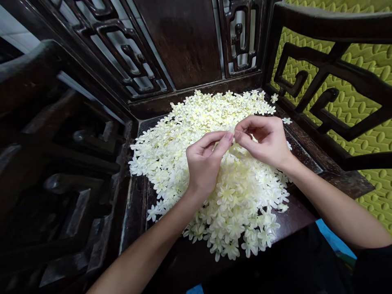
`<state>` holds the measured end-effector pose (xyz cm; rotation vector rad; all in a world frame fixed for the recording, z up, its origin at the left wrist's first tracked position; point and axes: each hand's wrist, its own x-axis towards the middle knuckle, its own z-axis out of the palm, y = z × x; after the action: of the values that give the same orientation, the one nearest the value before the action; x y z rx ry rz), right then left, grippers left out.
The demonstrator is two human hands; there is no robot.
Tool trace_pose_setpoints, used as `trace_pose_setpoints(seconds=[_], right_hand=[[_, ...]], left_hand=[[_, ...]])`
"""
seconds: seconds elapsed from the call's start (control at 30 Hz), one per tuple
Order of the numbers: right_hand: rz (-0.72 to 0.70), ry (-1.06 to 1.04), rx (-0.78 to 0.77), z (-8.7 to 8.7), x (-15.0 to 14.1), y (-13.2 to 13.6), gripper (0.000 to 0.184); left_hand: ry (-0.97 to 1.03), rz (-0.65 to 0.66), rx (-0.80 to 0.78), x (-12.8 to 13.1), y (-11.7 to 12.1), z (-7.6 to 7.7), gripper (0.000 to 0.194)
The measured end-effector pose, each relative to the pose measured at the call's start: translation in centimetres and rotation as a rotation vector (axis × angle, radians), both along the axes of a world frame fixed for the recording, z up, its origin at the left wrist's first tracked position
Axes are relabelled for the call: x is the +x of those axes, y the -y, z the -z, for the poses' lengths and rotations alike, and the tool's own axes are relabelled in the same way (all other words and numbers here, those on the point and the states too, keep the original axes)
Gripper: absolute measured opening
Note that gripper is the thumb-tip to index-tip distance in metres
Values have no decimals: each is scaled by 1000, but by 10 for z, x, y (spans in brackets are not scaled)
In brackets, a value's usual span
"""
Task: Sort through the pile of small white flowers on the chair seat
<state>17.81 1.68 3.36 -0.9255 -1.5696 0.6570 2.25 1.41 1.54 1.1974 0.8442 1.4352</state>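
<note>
A broad heap of small cream-white flowers (171, 151), many with pale yellow centres, covers most of the dark wooden chair seat (301, 204). Above its middle, my left hand (203, 163) pinches with thumb and forefinger. My right hand (268, 139) meets it from the right, its thumb and fingertips pressed together. The fingertips of both hands nearly touch. A tiny pale spot shows between them, too small to name.
Dark carved lattice (134, 57) and a solid wooden back panel (180, 41) rise behind the heap. An openwork armrest (330, 77) stands at the right, before a yellow-green textured surface (358, 130). Another carved armrest (67, 183) is close on the left. Loose flowers (287, 121) lie by the right edge.
</note>
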Motion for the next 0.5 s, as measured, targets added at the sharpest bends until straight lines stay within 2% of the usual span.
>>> trace_pose_setpoints(seconds=[0.13,0.37,0.5], right_hand=[[-27,28,-18,-1,2,0,10],[-70,149,95,-6,2,2,9],[-74,147,139,-5,0,4,8]], left_hand=[[0,-8,18,0,-1,2,17],[-66,-109,68,1,1,-1,15],[-27,-183,-22,-2,0,-3,20]])
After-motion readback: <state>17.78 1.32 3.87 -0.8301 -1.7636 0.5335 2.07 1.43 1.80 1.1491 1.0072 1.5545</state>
